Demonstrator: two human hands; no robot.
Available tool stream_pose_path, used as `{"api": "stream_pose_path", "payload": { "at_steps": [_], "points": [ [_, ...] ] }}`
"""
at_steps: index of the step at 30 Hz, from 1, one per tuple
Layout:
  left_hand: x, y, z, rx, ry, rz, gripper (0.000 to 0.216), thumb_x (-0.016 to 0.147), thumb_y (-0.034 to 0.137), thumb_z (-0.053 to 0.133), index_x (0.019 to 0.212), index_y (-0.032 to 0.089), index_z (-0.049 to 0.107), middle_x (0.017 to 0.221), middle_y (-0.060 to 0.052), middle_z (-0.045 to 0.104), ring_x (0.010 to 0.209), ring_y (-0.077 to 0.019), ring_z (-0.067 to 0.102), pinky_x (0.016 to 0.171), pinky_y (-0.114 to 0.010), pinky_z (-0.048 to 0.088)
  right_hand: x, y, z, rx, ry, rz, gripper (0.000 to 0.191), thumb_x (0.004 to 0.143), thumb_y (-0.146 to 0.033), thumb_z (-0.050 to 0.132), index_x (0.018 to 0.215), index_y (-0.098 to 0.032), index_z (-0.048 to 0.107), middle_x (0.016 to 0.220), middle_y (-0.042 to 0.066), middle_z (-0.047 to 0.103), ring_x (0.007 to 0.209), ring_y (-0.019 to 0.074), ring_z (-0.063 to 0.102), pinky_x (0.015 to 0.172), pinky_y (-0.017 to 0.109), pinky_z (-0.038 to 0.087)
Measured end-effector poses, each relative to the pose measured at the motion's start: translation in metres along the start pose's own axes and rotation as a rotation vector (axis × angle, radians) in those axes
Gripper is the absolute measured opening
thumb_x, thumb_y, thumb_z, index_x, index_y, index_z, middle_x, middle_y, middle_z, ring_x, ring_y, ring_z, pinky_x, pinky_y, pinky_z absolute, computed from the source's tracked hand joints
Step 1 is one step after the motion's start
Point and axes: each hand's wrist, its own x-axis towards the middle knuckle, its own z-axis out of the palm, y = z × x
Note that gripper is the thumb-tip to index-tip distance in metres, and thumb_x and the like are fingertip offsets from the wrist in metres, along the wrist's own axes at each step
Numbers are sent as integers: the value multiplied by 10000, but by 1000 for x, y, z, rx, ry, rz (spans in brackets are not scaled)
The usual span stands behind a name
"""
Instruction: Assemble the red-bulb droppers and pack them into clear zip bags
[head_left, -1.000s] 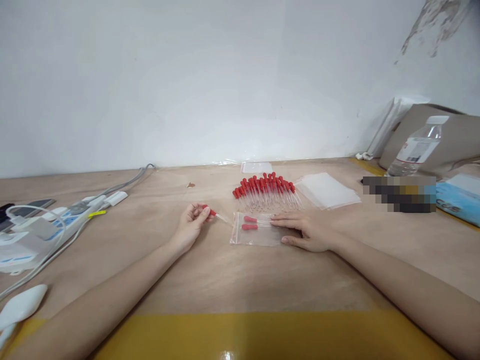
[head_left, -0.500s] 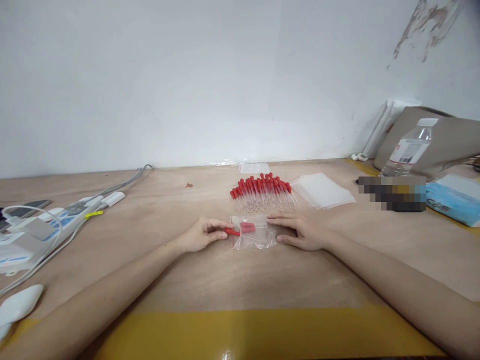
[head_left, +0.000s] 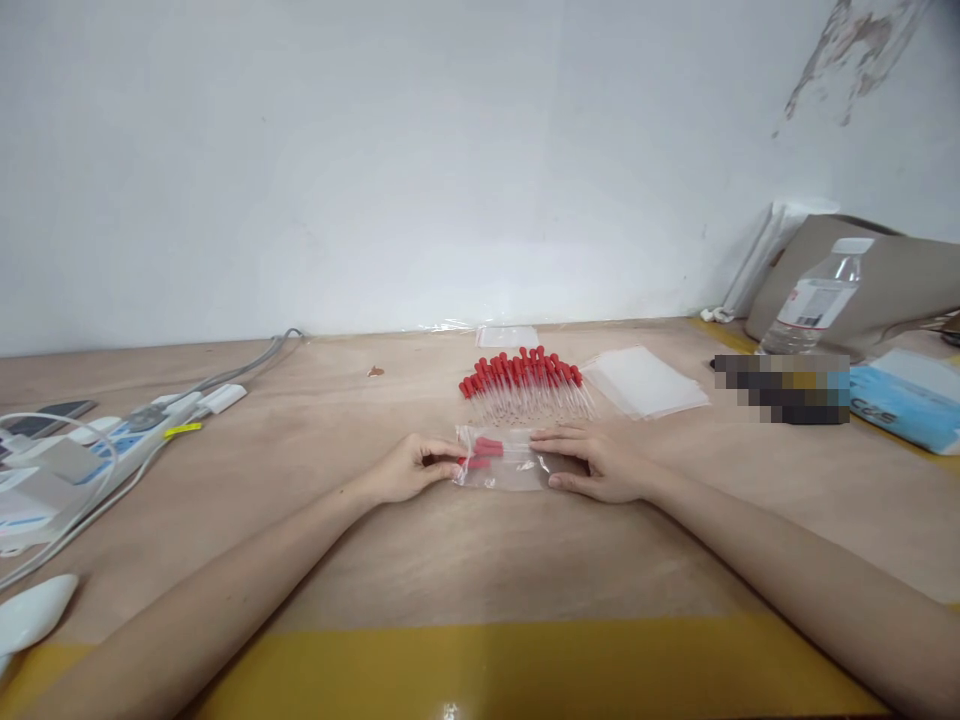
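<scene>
On the surface point(head_left: 465, 560), the left hand point(head_left: 409, 468) pinched the mouth of a small clear bag point(head_left: 504, 472) holding apparently three red-bulbed droppers point(head_left: 480, 452), while the right hand point(head_left: 600, 462) lay flat, pinning it for sealing.

The small clear plastic bag point(head_left: 501, 463) lies on the wooden table point(head_left: 465, 560) between the left hand point(head_left: 411, 469) and right hand point(head_left: 600, 462). Behind it lies the heap of red-capped glass droppers point(head_left: 525, 382); right of that heap, the stack of clear plastic bags point(head_left: 645, 380).
</scene>
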Motion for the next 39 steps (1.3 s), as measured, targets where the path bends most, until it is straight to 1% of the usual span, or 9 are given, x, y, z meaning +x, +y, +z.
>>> {"api": "stream_pose_path", "payload": {
  "at_steps": [4, 9, 16, 20, 24, 27, 29, 33, 39],
  "points": [
    [2, 0, 3, 4, 12, 1, 232, 752, 322, 548, 928, 241, 675, 993, -53, 650, 929, -215, 581, 823, -314, 427, 1, -1, 1, 7, -2, 6, 485, 796, -421, 514, 1237, -224, 467, 1244, 92, 498, 1134, 236, 457, 952, 433, 361],
    [0, -6, 11, 10, 120, -77, 176, 709, 346, 592, 776, 188, 635, 666, -11, 604, 599, -127, 533, 560, -222, 402, -4, 2, -4, 15, -7, 36, 528, 774, -443, 539, 1247, -223, 456, 1258, 93, 482, 1155, 244, 437, 962, 437, 355],
    [8, -5, 26, 144, 308, -128, 288, 655, 435, 632, 619, 169, 528, 530, 38, 485, 473, -76, 397, 446, -190, 295, -4, 1, -4, 7, -9, 46, 522, 769, -448, 544, 1233, -220, 475, 1235, 95, 504, 1146, 247, 446, 968, 445, 347],
    [6, -7, 25, 124, 382, -108, 249, 706, 415, 589, 779, 182, 541, 524, 53, 478, 470, -81, 412, 472, -199, 320, -4, 1, -3, 10, 0, 37, 507, 769, -443, 547, 1217, -214, 492, 1231, 97, 508, 1140, 244, 451, 968, 440, 348],
    [4, -11, 20, -148, 444, -112, 411, 749, 424, 526, 1078, 202, 418, 626, 39, 557, 518, -99, 499, 549, -223, 383, -5, 3, -2, 38, 7, 25, 494, 775, -441, 539, 1217, -226, 492, 1230, 97, 508, 1140, 248, 452, 961, 441, 354],
    [9, -17, 11, -300, 591, -163, 437, 754, 465, 494, 1090, 203, 400, 711, 2, 606, 569, -115, 540, 580, -240, 407, -6, 5, -1, 39, 1, 23, 496, 780, -439, 532, 1229, -234, 480, 1237, 94, 501, 1150, 250, 441, 962, 444, 352],
    [19, -23, 0, -236, 655, -188, 379, 728, 440, 538, 1012, 195, 484, 704, -5, 604, 579, -117, 526, 572, -234, 397, -6, 5, -1, 36, 0, 24, 492, 782, -437, 531, 1229, -235, 480, 1239, 93, 498, 1148, 249, 442, 960, 444, 354],
    [57, -37, -22, 49, 641, -244, 239, 599, 338, 688, 764, 175, 629, 719, -24, 602, 625, -131, 510, 607, -235, 383, -5, 4, -1, 31, 3, 39, 488, 781, -439, 531, 1219, -227, 492, 1232, 92, 502, 1144, 241, 444, 963, 431, 356],
    [115, -53, -28, -2, 652, -317, 309, 474, 359, 769, 682, 173, 637, 658, -15, 580, 574, -133, 506, 573, -244, 380, -5, 5, 0, 32, 1, 33, 490, 780, -437, 532, 1218, -220, 491, 1235, 96, 498, 1138, 236, 448, 966, 430, 351]
  ]
}}
